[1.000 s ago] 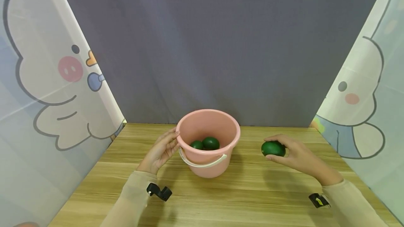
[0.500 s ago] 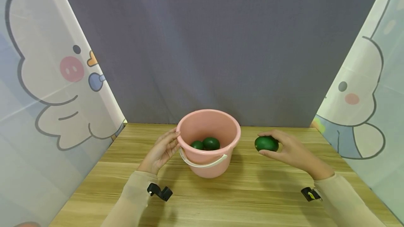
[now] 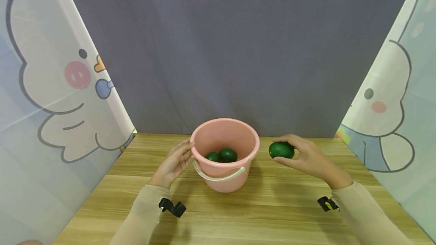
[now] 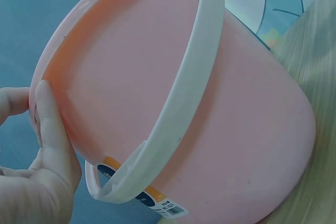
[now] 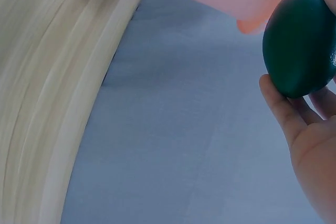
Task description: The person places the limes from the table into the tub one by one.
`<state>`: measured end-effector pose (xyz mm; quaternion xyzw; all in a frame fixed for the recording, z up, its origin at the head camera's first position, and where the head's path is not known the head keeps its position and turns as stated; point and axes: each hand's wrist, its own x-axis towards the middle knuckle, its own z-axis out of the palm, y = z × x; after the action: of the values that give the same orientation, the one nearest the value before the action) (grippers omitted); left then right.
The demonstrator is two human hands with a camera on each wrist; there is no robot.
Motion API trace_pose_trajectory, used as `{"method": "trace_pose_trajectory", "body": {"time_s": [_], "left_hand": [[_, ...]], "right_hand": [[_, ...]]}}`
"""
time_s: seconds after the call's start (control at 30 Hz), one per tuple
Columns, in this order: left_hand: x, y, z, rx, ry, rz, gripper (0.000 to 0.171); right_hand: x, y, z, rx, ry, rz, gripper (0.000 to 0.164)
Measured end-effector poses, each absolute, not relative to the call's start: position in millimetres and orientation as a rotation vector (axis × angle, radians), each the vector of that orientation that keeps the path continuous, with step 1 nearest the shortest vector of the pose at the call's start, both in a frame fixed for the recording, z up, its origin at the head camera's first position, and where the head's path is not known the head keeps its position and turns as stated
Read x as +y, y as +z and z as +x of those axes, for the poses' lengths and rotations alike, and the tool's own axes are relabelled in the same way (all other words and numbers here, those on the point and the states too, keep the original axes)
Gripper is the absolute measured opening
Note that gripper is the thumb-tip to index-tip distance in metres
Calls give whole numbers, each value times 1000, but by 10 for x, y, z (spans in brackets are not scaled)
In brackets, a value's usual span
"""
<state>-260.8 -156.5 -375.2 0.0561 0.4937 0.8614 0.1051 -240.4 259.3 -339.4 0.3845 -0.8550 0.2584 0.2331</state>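
A pink bucket (image 3: 223, 177) stands upright on the table, its white handle (image 3: 221, 179) hanging down at the front. Two dark green avocados (image 3: 227, 155) lie inside it. My left hand (image 3: 173, 163) pinches the bucket's left rim; in the left wrist view the thumb (image 4: 50, 108) lies along the outer wall just under the lip. Right of the bucket, my right hand (image 3: 306, 158) holds another dark green avocado (image 3: 281, 150) between thumb and fingers, above the table. In the right wrist view this avocado (image 5: 299, 45) is smooth and egg-shaped, and overlaps the bucket's edge.
The wood-grain table (image 3: 218, 222) runs back to a dark grey cloth (image 3: 218, 48). Printed cartoon panels (image 3: 51, 86) rise at both sides. Each sleeve carries a black wrist mount, such as the left mount (image 3: 172, 207). A label (image 4: 170, 208) is stuck on the bucket.
My right hand has moved left and slightly away from me with the avocado, closer to the bucket. The left hand and bucket have stayed in place.
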Motion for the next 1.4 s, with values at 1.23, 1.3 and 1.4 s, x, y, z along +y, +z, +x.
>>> {"method": "trace_pose_trajectory", "body": {"time_s": [1.23,1.3,1.4], "left_hand": [[-1561,-3763,-2617,1488,2533,127,51],[-1561,-3764,-2618,1493,2531,126,51],[-1561,-3765,-2623,1493,2530,130,51]], "right_hand": [[2206,-3197,-2567,-2242,842,1178,55],[2183,-3182,-2573,-2233,843,1186,55],[2143,-3163,-2584,-2211,843,1194,55]]}}
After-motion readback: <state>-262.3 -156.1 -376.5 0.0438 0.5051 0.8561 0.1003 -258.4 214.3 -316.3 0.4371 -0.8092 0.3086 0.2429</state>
